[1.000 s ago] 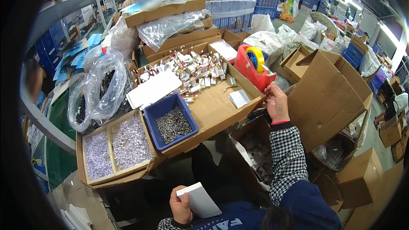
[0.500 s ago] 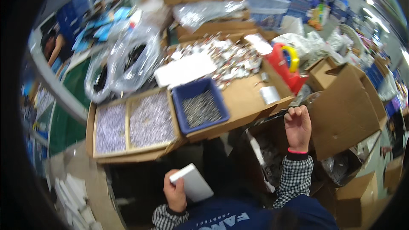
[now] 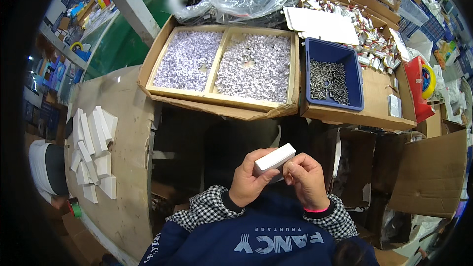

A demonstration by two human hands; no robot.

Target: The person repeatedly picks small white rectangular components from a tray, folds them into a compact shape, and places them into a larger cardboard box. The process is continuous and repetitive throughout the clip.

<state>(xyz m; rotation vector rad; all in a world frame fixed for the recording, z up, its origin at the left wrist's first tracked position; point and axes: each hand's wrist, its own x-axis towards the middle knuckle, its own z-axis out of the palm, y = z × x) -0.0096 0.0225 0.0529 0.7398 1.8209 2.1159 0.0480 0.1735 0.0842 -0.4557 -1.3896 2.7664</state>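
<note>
**Partway along, by the look of it**

Biggest first: a tan work table [image 3: 125, 207] at the person's left. Ahead, a cardboard tray [image 3: 377, 96] of small wired parts; just left of it, a pale two-compartment tray [image 3: 236, 98], both sides well filled with tiny white pieces [image 3: 189, 61].

Next down, a blue bin [image 3: 335, 104] at the wired-parts tray's near left corner, with metal bits [image 3: 326, 81] inside. Beyond the tray's right edge, a red tape dispenser [image 3: 416, 86].

Hands: left hand [image 3: 246, 180] grips a white box [image 3: 275, 160] between thumb and fingers, tilted up before the chest. Right hand [image 3: 308, 182] at the box's right end, thumb and forefinger narrowed; cannot tell if anything is pinched there.

Progress, my reading: the loose pile of white boxes [image 3: 93, 143] on the table may be set aside as done, though sealed or filled I can't tell. The held one looks unfinished. Small parts: plenty left.
</note>
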